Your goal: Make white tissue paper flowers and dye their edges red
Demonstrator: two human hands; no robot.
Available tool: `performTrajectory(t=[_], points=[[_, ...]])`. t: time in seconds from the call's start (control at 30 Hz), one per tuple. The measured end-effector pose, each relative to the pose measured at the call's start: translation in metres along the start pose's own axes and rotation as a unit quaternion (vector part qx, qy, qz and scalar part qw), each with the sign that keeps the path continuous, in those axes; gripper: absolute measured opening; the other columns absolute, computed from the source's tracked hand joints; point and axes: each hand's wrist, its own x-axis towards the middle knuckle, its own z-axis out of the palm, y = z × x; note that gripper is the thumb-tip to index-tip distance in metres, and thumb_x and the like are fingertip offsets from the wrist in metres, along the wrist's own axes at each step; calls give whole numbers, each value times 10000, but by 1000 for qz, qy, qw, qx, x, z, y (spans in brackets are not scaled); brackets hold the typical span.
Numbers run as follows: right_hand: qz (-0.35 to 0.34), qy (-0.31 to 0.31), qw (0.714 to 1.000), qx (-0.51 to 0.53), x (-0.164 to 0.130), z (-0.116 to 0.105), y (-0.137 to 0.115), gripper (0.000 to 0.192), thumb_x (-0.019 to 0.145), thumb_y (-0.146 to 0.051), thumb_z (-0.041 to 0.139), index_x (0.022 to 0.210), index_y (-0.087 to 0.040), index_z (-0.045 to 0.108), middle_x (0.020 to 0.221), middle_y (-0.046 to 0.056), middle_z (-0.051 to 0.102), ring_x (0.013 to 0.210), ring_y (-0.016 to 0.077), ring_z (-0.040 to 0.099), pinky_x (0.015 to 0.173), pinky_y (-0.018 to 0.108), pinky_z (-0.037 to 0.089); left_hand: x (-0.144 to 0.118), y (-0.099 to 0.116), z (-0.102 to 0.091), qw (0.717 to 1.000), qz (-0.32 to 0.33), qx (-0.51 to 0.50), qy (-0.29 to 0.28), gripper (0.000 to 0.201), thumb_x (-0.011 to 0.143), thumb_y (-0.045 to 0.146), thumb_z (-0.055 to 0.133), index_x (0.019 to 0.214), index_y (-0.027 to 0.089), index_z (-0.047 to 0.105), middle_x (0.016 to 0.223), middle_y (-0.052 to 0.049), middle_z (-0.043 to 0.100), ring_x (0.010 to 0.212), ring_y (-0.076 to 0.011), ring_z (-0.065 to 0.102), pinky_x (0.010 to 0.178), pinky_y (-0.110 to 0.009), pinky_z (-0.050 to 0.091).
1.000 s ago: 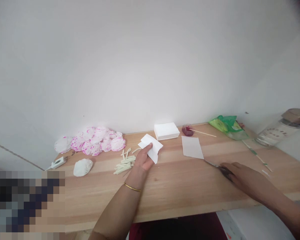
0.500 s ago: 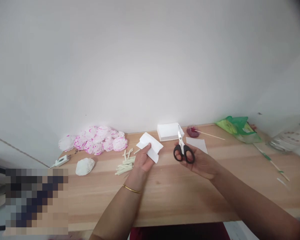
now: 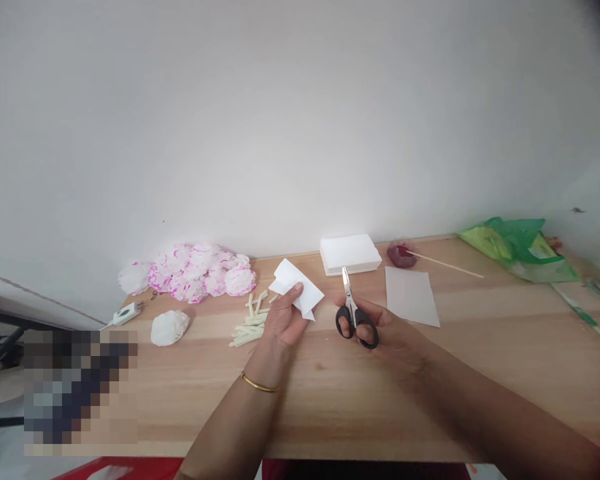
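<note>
My left hand (image 3: pixel 284 321) holds a folded piece of white tissue paper (image 3: pixel 295 287) above the wooden table (image 3: pixel 340 393). My right hand (image 3: pixel 380 330) grips black-handled scissors (image 3: pixel 353 313) with the blades shut and pointing away from me, a little right of the paper. A gold bangle sits on my left wrist. A loose white sheet (image 3: pixel 411 305) lies flat just right of the scissors. A white stack of tissue sheets (image 3: pixel 350 253) rests by the wall behind both hands.
Pink-and-white paper flowers (image 3: pixel 195 279) pile at the back left, with a white crumpled ball (image 3: pixel 169 328) and cut pale green stick pieces (image 3: pixel 250 323) nearby. A small red dish with a stick (image 3: pixel 403 255) and a green plastic bag (image 3: pixel 517 248) lie at the back right.
My right hand picked the scissors up from the table at the right and brought them in beside the paper. The view shifted down and right.
</note>
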Motion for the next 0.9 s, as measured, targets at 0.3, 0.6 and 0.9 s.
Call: performTrajectory(t=[0.3,0.6,0.9], points=[[18,-46,999,-10,-2,11,4,430,780,-469,637,1147,-261,550,785,16,520,749,159,463,692,285,352,-3,2,4,999,-30,-3,-20,195,699,120,696,699,160,505,589,42,526,520,-76,522,437,-172,346],[37,-102,991,78,-3,9,5,504,780,-598,563,1106,-216,524,778,18,463,674,126,387,644,259,320,-4,3,7,998,-42,-37,-17,153,722,67,650,729,154,525,631,25,547,542,-68,522,414,-146,318],[46,-120,988,90,-5,10,6,486,790,-581,562,1083,-195,517,776,19,469,679,128,371,650,256,294,-2,1,6,1000,-21,-14,-7,152,720,92,669,705,138,525,614,20,533,508,-61,497,414,-151,333]])
